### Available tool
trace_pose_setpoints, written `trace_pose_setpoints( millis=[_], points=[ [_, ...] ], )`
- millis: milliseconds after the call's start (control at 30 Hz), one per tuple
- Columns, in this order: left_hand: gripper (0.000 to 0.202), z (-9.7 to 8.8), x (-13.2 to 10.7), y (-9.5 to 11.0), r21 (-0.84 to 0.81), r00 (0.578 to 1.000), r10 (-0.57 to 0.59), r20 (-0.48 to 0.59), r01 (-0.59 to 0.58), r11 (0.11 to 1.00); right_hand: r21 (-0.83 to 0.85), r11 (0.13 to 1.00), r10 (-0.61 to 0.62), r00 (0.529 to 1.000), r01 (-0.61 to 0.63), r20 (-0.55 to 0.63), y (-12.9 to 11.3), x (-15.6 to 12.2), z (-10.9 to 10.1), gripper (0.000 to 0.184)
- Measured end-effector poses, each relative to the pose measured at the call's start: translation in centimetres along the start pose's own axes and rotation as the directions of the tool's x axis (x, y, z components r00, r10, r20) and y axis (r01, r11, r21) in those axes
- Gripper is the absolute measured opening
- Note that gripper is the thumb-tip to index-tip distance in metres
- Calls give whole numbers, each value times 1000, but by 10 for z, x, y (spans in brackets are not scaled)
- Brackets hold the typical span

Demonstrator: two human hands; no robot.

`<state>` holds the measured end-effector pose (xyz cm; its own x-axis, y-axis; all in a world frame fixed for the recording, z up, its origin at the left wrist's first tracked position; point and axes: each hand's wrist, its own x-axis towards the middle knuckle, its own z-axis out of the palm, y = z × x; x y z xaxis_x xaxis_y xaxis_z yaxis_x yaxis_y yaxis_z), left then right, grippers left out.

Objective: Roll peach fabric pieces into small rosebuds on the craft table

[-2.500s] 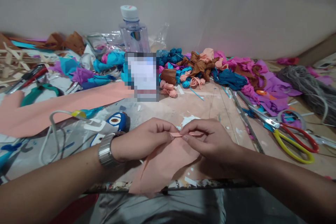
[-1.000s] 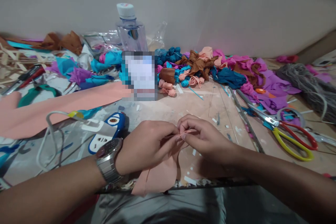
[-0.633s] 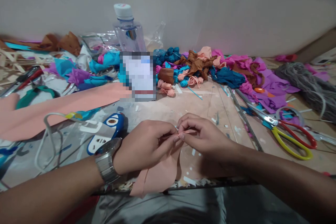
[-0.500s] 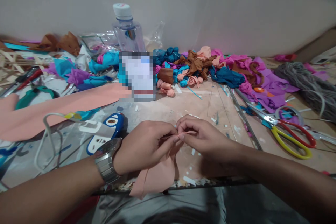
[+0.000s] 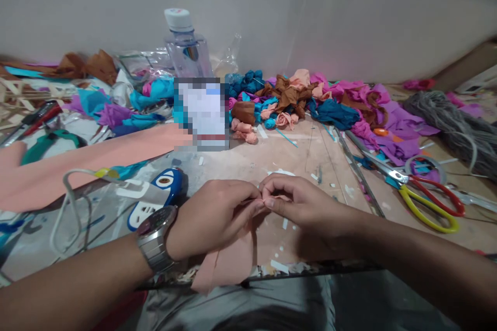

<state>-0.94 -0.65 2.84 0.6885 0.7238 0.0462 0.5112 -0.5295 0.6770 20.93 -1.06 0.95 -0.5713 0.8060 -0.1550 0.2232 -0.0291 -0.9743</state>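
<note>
step: fine edge-pinch, best done with light, even pressure, fingertips close, no tearing | where: paper (image 5: 232,262) hangs below both hands, tail past front edge of bench (image 5: 240,165) | left hand (image 5: 212,214): fingers clamped on its top edge | right hand (image 5: 303,199): same, fingertips touching left's; fold there likely, mostly hidden
</note>
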Motion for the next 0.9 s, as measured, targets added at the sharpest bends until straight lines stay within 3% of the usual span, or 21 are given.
trace_pose_setpoints(
  millis=[233, 467, 900],
  points=[
    [29, -1, 1, 1, -10, 1000, -23, -3, 22, 1000, 27, 999, -28, 999, 29, -38, 0, 2, 0, 10],
    [28, -2, 1, 2, -50, 999, -39, -8, 39, 998, -48, 998, -49, 997, 46, -63, 2, 0, 2, 11],
    [27, -6, 2, 6, -222, 986, -145, 84, 160, 962, -76, 995, -69, 996, 65, -60, 2, 2, 5, 8]
  ],
)
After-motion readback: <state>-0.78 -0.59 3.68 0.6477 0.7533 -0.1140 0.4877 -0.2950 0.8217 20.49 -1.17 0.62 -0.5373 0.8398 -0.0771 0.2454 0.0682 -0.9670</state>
